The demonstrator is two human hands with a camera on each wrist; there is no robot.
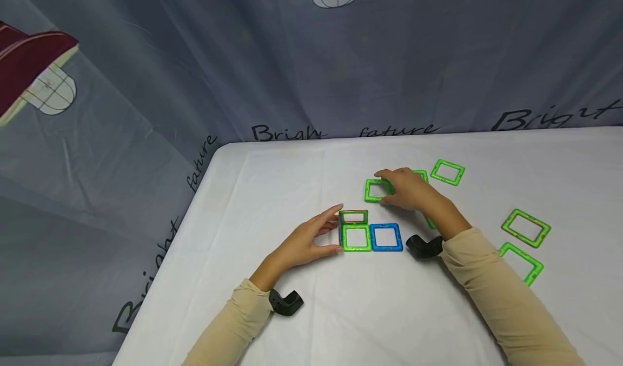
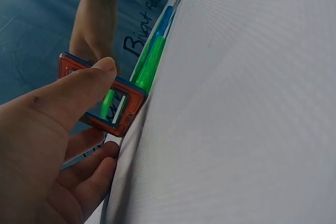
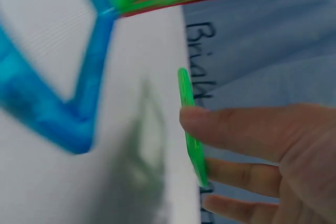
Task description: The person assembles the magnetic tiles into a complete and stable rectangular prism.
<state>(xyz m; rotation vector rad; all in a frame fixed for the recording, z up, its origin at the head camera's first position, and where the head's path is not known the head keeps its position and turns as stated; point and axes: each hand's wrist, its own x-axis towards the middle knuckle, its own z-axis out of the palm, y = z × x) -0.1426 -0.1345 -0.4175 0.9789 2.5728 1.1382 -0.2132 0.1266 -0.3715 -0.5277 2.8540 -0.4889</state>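
Note:
A green square magnetic tile [image 1: 357, 238] lies flat, joined to a blue square tile [image 1: 386, 237] on its right. An upright tile with a green inner face [image 1: 353, 212] stands at its back edge. My left hand [image 1: 307, 240] holds a red-and-blue tile [image 2: 124, 128] standing along the left edge, thumb at the front end and fingers towards the back. Farther back, my right hand [image 1: 408, 188] pinches a separate green square tile [image 1: 375, 199] by its right side. In the right wrist view that tile [image 3: 195, 153] appears edge-on between thumb and fingers, above its blurred shadow.
Another green tile [image 1: 421, 173] is partly hidden behind my right hand. Loose green tiles lie farther right: one at the back [image 1: 456, 181], one at the right [image 1: 542, 238] and one beside my right sleeve [image 1: 536, 272]. A grey printed curtain [image 1: 340, 74] hangs behind the white table [image 1: 272, 182].

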